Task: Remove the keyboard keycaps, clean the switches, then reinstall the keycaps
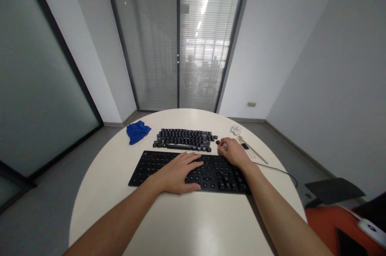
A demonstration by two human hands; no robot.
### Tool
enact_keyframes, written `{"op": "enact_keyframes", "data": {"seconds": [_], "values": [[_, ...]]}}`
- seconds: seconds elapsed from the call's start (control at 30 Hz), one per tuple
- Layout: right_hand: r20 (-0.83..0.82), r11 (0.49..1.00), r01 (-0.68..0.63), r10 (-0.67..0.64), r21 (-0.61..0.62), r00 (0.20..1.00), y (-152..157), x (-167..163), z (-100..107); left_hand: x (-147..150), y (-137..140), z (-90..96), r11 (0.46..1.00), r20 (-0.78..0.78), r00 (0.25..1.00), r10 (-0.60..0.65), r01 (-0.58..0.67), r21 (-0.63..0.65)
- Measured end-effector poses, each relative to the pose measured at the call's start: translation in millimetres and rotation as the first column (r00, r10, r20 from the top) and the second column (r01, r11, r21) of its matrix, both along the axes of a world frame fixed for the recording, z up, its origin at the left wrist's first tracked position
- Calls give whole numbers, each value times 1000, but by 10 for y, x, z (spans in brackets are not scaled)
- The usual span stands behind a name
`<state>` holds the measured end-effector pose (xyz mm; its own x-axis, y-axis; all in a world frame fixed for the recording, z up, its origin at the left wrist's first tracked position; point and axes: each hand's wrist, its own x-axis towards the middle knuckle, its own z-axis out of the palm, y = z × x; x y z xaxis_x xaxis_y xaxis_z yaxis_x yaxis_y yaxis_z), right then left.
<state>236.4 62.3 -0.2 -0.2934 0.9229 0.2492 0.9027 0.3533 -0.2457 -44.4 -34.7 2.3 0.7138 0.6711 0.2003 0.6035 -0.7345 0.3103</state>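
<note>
A black keyboard [211, 171] lies on the round table with most of its keycaps off; a cluster of caps still sits at its right end. My left hand [182, 171] rests flat across the middle of the board, fingers spread, holding nothing. Beyond the board, loose black keycaps [183, 139] lie in rows like a keyboard layout, the long space bar [179, 147] in the front row. My right hand [232, 150] is past the board's back edge, fingers curled together at a small black keycap [217, 142] to the right of those rows.
A blue cloth [138, 131] lies at the table's back left. Crumpled white tissue [235, 130], a thin stick [256, 152] and a small black tool with wire loops [245, 146] are at the right. A cable [280, 170] runs off the right edge, near an orange chair [322, 228].
</note>
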Motion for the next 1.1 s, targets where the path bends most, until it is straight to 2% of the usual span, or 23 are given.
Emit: {"op": "enact_keyframes", "data": {"seconds": [0.1,0.2,0.37,0.5,0.73,0.83,0.97,1.1], "values": [[12,999,-22,22,42,1000,-4,-6,-6,-3,3,-7,1000,11,1000,-2,2,-7],[30,997,-67,66,33,997,5,0,-18,-4,1,-5,1000,10,1000,1,-1,-9],[-2,1000,22,-22,-11,1000,38,26,-37,4,-9,18,1000,2,1000,4,-3,-18],[-48,998,29,-32,-64,998,56,35,-47,10,-13,32,1000,-21,1000,13,-13,-13],[-66,992,124,-126,-30,990,51,58,-69,4,1,13,1000,-11,1000,3,-4,-14],[-69,989,140,-143,-52,987,65,61,-88,4,-1,12,1000,8,1000,5,-5,-20],[-74,993,98,-103,-58,992,64,59,-66,7,-7,25,1000,-2,1000,8,-8,-24],[-144,999,-26,20,-44,989,-34,113,70,14,-7,39,1000,-16,1000,9,-10,-20]]}}
